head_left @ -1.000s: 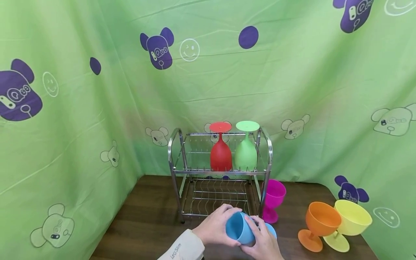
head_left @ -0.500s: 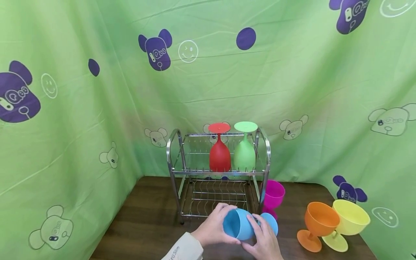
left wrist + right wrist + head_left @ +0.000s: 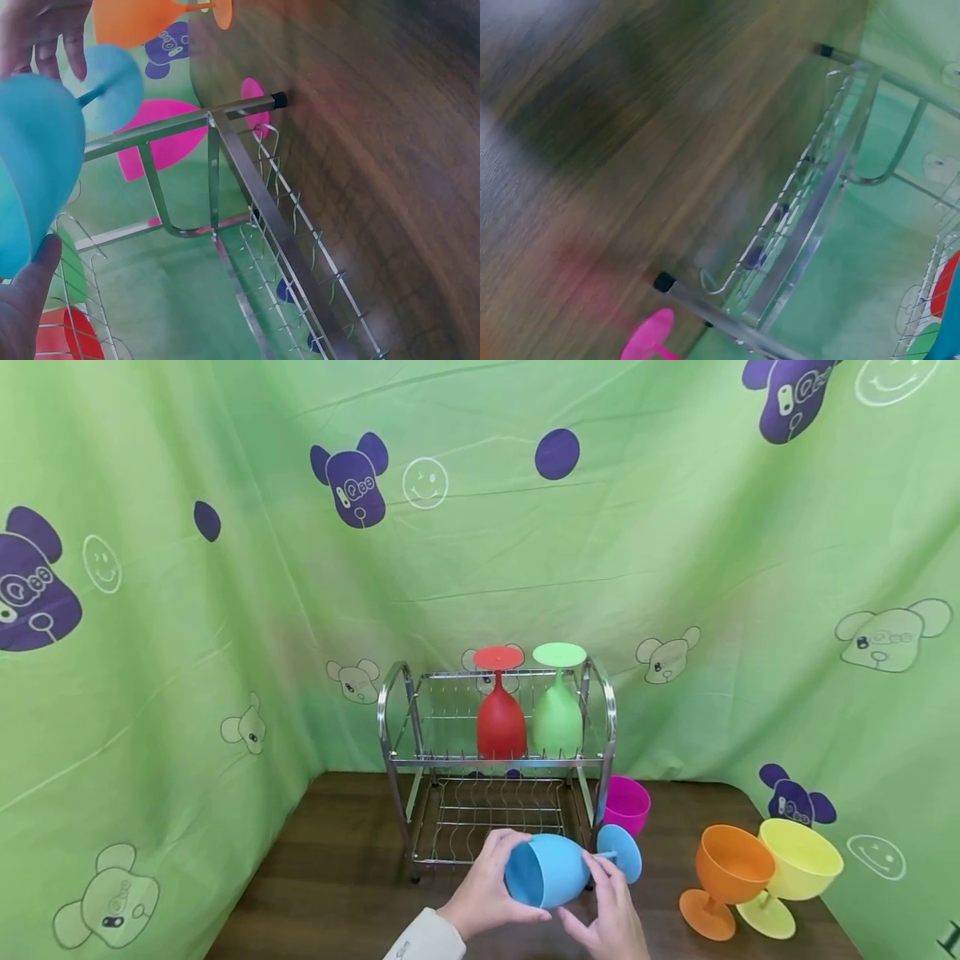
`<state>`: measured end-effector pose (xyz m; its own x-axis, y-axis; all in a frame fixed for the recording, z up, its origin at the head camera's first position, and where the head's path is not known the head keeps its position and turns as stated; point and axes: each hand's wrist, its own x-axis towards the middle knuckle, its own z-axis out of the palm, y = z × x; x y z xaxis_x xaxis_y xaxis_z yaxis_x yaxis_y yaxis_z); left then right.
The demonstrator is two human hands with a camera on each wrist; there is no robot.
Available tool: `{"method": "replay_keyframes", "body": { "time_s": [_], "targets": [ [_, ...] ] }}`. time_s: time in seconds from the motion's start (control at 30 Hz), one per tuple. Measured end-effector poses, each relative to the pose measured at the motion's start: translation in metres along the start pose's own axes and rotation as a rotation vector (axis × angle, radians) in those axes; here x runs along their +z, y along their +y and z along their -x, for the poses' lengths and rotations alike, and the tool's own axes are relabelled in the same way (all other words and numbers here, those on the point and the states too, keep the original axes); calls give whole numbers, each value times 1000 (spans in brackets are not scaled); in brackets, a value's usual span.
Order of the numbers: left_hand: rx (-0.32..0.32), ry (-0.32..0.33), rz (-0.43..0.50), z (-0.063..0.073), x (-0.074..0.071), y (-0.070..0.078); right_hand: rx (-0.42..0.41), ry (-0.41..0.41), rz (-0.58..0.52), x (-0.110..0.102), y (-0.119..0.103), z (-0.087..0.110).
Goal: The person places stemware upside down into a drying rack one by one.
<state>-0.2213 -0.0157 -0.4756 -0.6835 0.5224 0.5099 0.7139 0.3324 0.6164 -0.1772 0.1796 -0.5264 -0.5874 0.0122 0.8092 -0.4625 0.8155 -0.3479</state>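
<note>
Your left hand [image 3: 487,889] grips a blue goblet [image 3: 562,870] round the bowl near its mouth, while your right hand [image 3: 611,914] holds its thumb and fingers wide, fingertips at the stem end. The goblet is on its side (mouth toward nine o'clock, foot between two and three), in front of the metal rack [image 3: 442,762] at its eleven o'clock; a magenta goblet [image 3: 627,800] stands at two, an orange goblet [image 3: 735,864] at three.
</note>
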Motion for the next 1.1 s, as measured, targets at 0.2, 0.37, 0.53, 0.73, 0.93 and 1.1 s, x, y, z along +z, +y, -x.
{"method": "replay_keyframes", "body": {
  "time_s": [0.2, 0.37, 0.53, 0.73, 0.93, 1.1],
  "targets": [
    [48, 74, 16, 4, 6, 0, 231, -90, -120, -9, -17, -7],
    [97, 102, -7, 7, 8, 0, 481, -165, -302, -15, -31, -15],
    [163, 123, -39, 8, 11, -2, 669, -225, -372, -19, -40, -23],
    [224, 154, -79, 8, 11, -3, 743, -317, -407, -18, -45, -29],
    [254, 170, -101, 9, 13, -1, 772, -313, -513, -17, -48, -29],
    [256, 201, -126, 12, 16, -2, 738, -231, -628, -14, -50, -26]
  ]
}}
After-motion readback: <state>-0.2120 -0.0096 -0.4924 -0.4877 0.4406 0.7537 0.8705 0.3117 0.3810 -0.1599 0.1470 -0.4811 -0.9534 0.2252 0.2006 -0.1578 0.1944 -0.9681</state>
